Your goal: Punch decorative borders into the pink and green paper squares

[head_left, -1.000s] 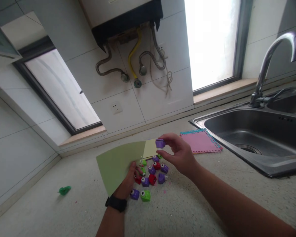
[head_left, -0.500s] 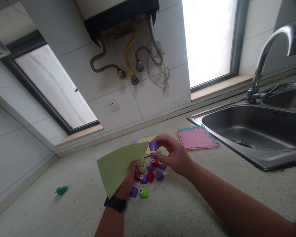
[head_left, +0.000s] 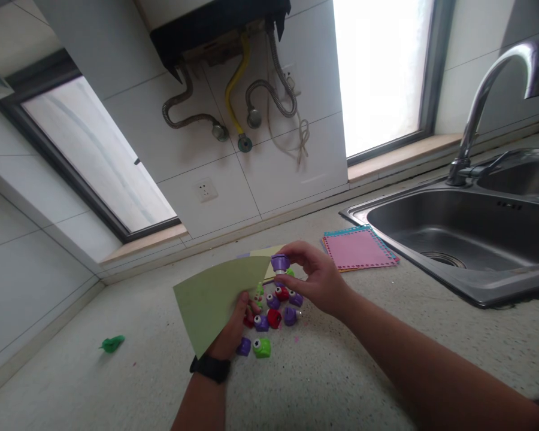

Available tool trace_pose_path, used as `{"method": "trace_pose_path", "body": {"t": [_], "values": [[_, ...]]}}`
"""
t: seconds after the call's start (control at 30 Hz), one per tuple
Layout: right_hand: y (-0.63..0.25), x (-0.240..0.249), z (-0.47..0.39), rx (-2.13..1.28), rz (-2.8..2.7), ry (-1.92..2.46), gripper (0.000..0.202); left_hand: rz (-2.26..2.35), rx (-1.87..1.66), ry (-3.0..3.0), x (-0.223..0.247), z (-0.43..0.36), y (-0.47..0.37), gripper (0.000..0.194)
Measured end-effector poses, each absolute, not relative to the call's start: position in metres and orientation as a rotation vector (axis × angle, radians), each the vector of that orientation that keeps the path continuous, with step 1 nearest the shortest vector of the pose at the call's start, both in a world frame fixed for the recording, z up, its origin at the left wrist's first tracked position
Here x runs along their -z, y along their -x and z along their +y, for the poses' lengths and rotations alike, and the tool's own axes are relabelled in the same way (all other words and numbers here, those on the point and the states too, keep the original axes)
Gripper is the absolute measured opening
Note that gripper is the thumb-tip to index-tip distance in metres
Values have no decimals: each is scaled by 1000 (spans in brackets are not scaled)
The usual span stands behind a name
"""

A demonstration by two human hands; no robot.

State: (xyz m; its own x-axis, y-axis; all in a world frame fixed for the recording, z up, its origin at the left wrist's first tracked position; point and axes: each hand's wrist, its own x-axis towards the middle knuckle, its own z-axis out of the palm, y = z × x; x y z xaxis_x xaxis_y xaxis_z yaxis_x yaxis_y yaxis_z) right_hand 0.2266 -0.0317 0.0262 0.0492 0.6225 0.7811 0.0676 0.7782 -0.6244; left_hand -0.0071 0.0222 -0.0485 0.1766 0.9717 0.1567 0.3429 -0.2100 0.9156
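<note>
A pale green sheet of paper (head_left: 215, 293) is pinched in my left hand (head_left: 236, 320), its thumb on the near face and the sheet tilted up. My right hand (head_left: 317, 275) grips a purple craft punch (head_left: 279, 264) between thumb and fingers, right at the sheet's upper right corner. Below the hands, several small punches lie on the counter, among them a green one (head_left: 262, 348), a red one (head_left: 273, 318) and a purple one (head_left: 290, 316). Behind the punch in my right hand lies a pale yellow sheet (head_left: 269, 256), partly covered.
A stack of coloured sheets with a pink one (head_left: 358, 249) on top lies beside the steel sink (head_left: 431, 239) on the right. A crumpled green object (head_left: 112, 343) rests at the left on the speckled counter (head_left: 139, 383). Hoses hang on the wall behind.
The view has shifted very slightly. Both hands keep their holds, and the green sheet's left edge sits a touch further left and higher.
</note>
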Motion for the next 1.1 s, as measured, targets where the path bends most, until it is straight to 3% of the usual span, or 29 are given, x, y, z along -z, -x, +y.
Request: {"method": "trace_pose_path", "body": {"t": [1.1], "values": [[-225, -25, -31, -517, -1493, 605, 33, 1307, -1015, -1716, 24, 3, 0, 71]]}}
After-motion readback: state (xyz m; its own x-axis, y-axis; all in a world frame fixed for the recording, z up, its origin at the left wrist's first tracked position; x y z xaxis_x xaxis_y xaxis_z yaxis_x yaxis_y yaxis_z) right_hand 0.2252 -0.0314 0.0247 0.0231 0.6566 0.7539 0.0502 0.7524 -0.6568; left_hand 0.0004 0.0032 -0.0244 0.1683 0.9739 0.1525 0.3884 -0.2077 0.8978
